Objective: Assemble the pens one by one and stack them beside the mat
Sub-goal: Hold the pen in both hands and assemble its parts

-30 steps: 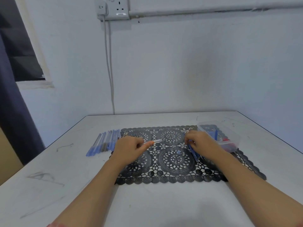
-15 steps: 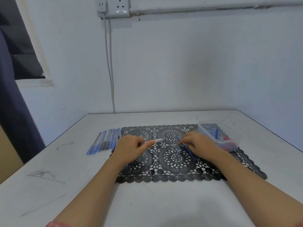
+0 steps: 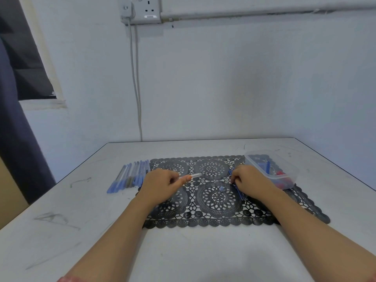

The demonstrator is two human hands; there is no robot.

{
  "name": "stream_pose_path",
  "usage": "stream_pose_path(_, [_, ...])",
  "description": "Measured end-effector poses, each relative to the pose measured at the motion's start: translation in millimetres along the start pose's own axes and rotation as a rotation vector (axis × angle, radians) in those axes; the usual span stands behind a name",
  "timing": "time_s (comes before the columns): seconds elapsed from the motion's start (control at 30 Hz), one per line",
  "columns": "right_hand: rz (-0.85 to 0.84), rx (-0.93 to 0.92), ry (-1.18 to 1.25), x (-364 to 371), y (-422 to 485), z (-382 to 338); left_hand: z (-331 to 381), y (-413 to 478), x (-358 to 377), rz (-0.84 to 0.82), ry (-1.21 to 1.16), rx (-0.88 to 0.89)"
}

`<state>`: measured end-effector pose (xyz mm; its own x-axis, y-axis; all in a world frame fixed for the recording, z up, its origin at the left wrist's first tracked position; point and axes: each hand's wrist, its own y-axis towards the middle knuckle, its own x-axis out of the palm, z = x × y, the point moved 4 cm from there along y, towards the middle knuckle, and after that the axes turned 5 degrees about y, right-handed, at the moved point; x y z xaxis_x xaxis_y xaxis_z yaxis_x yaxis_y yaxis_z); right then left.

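Left hand (image 3: 162, 185) grips barrel (image 3: 195, 175) over mat (image 3: 213, 222); pens (image 3: 130, 176) flank its left edge

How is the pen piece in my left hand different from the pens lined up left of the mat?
The clear barrel is one bare tube with no blue cap showing; the finished pens are several, most of them blue at the near end. The barrel is pinched in the left hand over the mat, pointing right; the pens lie flat on the table, side by side. Both are slim and pale-bodied.
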<state>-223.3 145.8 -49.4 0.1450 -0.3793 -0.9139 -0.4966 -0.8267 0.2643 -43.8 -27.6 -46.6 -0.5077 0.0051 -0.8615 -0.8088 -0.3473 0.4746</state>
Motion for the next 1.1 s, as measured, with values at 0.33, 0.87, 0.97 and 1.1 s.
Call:
stream_pose_path(0.33, [0.570, -0.057, 0.056, -47.3, -10.4, -8.3, -0.2, 0.3, -0.9, 0.010, 0.000, 0.002])
stream_pose_path(0.87, [0.079, 0.558, -0.053, -52.1, -7.3, 71.4, -1.7, 0.0, 2.3, 0.027, -0.019, 0.019])
stream_pose_path(0.97, [0.060, 0.571, -0.104, -48.9, -8.6, 72.1, 0.1, -0.3, 1.6, 0.033, -0.017, 0.031])
stream_pose_path(1.1, [0.019, 0.566, -0.116, -49.3, -8.4, 68.7, 1.5, -1.2, 1.0, 0.025, -0.024, 0.030])
